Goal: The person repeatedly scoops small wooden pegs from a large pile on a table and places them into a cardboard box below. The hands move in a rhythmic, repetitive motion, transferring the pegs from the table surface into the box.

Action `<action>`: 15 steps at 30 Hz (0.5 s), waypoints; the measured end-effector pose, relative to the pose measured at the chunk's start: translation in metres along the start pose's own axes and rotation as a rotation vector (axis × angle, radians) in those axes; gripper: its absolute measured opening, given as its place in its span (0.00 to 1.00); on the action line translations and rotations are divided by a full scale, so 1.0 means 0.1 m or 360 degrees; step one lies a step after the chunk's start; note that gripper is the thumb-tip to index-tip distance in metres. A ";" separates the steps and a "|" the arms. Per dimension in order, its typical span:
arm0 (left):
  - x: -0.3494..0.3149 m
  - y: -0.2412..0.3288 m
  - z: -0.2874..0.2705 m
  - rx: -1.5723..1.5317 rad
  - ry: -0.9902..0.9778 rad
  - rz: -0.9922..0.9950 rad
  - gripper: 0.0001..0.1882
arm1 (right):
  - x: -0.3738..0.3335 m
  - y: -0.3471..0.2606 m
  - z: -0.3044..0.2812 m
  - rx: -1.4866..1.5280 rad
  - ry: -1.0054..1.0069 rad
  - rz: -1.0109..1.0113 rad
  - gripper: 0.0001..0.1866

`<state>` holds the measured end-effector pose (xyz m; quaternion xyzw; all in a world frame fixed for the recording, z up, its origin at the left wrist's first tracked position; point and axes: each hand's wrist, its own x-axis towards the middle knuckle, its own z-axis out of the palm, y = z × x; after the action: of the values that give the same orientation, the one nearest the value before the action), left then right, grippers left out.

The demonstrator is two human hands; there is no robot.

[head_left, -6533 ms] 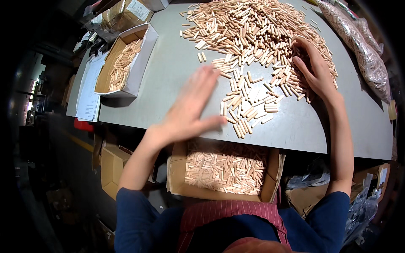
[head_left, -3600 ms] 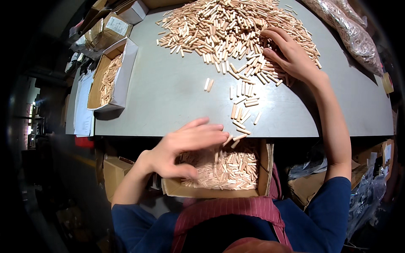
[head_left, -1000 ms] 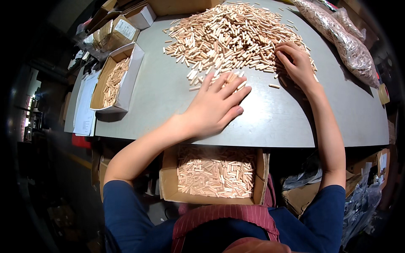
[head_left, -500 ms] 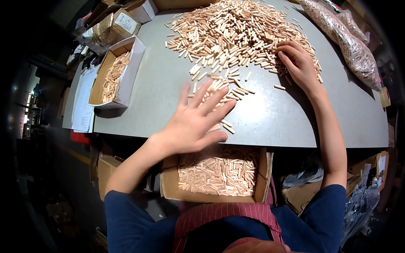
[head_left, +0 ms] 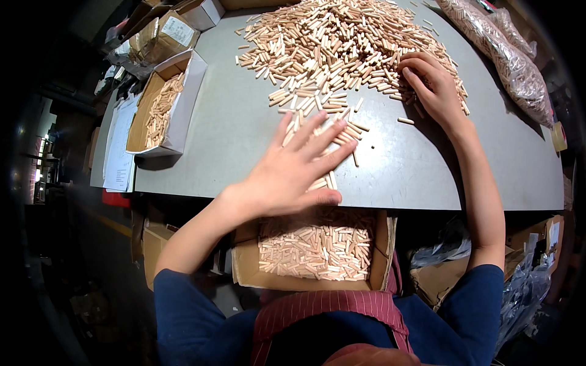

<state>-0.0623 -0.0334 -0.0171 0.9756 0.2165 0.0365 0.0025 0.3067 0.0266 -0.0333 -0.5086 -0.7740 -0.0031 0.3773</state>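
Note:
My left hand is spread flat over a loose trail of wooden dowels near the table's front edge, its fingers apart. Some dowels show between and beyond the fingers; those beneath the palm are hidden. At the right side of a large heap of dowels rests my right hand, fingers loosely bent, thumb slightly apart, no dowel visibly gripped. Just below the table edge, under my left hand, stands an open cardboard box holding many dowels. A single dowel lies left of my right wrist.
On the left, a white-sided box of dowels stands beside paper sheets. Taped cartons sit behind it. A clear bag of dowels lies along the right side of the grey table, near a tape roll.
My left hand has shifted slightly right across the dowels, and several dowels around its fingers have moved. My right hand has stayed nearly still at the heap.

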 end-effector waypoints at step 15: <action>0.12 0.03 0.02 0.0009 0.0049 -0.0050 0.49 | 0.01 -0.03 0.01 -0.0007 0.0042 -0.0045 0.11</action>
<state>-0.0502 -0.0312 -0.0185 0.9714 0.2320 0.0508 -0.0031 0.3039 0.0267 -0.0321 -0.4984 -0.7760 -0.0167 0.3862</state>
